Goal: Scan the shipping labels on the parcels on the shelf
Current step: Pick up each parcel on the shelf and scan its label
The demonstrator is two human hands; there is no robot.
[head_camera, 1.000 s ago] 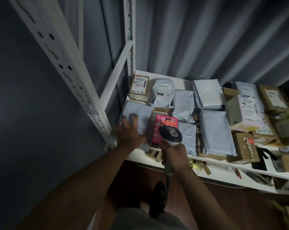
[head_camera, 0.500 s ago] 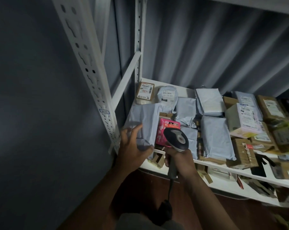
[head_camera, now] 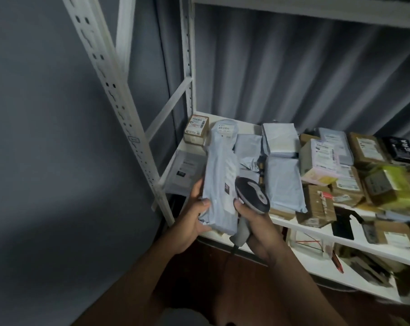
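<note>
- The left hand (head_camera: 194, 217) grips the near end of a long grey mailer parcel (head_camera: 220, 182), thumb curled over its top face and fingers under the left edge, holding it above the front edge of the shelf (head_camera: 300, 228).
- The parcel runs away from the person, tilted up, with a white label on its right half; the print is too blurred to read.
- The right hand (head_camera: 253, 222) is wrapped around the grey handle of a handheld scanner (head_camera: 252, 195), whose dark oval head sits just beside the parcel's right edge, over the label's near part.
- A cable hangs from the bottom of the handle.
- On the shelf behind, a small brown box (head_camera: 197, 129) with a white label stands at the back left corner, and another flat grey mailer (head_camera: 187, 168) lies under the lifted parcel's left side.
- To the right lie more grey mailers (head_camera: 284, 182) and brown cardboard boxes (head_camera: 316, 205), closely packed.
- A white perforated upright (head_camera: 119, 100) frames the shelf's left side.
</note>
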